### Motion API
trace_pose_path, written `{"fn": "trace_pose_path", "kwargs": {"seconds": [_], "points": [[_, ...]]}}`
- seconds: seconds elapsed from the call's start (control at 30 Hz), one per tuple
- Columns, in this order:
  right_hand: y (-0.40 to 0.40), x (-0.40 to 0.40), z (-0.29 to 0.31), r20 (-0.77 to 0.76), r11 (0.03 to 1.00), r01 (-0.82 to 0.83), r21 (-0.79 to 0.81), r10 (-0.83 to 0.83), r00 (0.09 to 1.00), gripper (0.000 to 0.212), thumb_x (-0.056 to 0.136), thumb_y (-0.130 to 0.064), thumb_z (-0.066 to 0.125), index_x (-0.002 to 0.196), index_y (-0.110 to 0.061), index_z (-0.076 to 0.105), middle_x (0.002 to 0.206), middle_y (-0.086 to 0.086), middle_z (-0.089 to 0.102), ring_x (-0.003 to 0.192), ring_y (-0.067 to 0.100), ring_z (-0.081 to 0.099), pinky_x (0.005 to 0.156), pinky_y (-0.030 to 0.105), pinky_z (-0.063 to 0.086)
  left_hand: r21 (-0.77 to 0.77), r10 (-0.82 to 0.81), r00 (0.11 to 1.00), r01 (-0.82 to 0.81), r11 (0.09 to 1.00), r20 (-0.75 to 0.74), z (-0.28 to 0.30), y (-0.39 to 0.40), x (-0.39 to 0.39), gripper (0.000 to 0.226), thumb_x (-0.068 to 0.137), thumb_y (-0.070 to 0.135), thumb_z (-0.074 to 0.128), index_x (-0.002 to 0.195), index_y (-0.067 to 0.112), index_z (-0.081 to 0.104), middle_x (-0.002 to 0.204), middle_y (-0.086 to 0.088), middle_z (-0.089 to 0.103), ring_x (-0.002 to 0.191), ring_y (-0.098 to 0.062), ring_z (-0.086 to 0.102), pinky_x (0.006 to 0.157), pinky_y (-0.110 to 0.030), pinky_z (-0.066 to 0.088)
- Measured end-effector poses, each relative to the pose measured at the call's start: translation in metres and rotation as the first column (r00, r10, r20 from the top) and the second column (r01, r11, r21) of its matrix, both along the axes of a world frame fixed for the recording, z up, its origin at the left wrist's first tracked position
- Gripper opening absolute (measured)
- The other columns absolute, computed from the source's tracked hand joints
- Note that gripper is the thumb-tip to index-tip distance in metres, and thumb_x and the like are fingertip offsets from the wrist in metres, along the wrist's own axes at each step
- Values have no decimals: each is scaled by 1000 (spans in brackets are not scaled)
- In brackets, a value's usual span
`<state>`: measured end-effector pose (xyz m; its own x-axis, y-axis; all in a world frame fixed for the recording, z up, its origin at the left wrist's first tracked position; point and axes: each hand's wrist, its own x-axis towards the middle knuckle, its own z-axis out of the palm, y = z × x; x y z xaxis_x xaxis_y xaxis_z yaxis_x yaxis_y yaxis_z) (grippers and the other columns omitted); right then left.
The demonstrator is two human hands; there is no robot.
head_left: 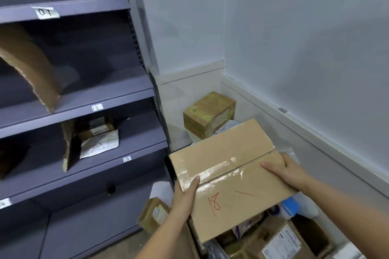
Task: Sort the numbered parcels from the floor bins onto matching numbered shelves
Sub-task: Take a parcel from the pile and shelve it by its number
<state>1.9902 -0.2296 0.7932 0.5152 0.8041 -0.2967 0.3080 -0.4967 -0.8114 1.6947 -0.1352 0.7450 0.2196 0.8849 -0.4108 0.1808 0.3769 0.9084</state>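
I hold a flat brown cardboard parcel [229,174] in both hands above the floor bin; its top is sealed with clear tape and "18" is written on it in red. My left hand [185,197] grips its near left edge, thumb on top. My right hand [284,169] grips the right edge, thumb lying across the top. To the left stands the grey shelf unit [88,94] with paper labels "01" [45,12], "12" [97,107] and "13" [127,159] on the shelf fronts.
The shelf above label 13 holds a white mailer bag [100,145] and a small box behind a cardboard divider [68,145]. A taped brown box [208,114] sits in the corner. Several parcels fill the floor bin [280,239] below my hands. White walls close the right side.
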Motion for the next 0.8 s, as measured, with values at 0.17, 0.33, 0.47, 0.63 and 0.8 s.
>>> {"fn": "trace_pose_path", "kwargs": {"seconds": [0.17,0.33,0.47,0.63,0.8], "points": [[6,-22,-3,-52,999,25,43,-23,998,51,83,-39,73,122,-21,46,99,-11,59,86,5,58,69,22,45,47,64,996,-67,997,69,10,12,-15,52,81,50,71,126,33,52,115,4,69,96,-18,70,89,-45,56],[17,-41,9,-56,994,14,107,-8,998,57,77,-47,75,122,-23,50,112,-3,65,100,18,63,95,44,49,66,127,977,-140,988,173,40,17,-33,40,87,36,68,123,28,52,110,-1,71,93,-22,71,83,-43,57],[24,-74,39,-83,982,0,188,16,996,66,77,-46,77,130,-21,47,106,-8,63,95,14,61,85,36,48,126,155,975,-175,976,158,72,18,-60,44,85,40,69,123,29,50,108,0,70,93,-22,70,82,-44,57],[30,-116,69,39,966,-55,252,46,998,105,45,-86,62,132,-30,46,118,-1,64,109,25,61,97,47,48,185,205,967,-231,955,153,112,12,-108,48,82,48,70,123,31,53,109,1,70,94,-22,70,88,-48,55],[33,-172,106,85,955,-88,284,66,994,108,45,-86,58,135,-28,46,116,-1,62,109,26,59,96,43,48,240,221,959,-259,935,177,145,6,-164,53,76,56,72,121,34,56,109,3,72,95,-21,71,88,-49,55]]}}
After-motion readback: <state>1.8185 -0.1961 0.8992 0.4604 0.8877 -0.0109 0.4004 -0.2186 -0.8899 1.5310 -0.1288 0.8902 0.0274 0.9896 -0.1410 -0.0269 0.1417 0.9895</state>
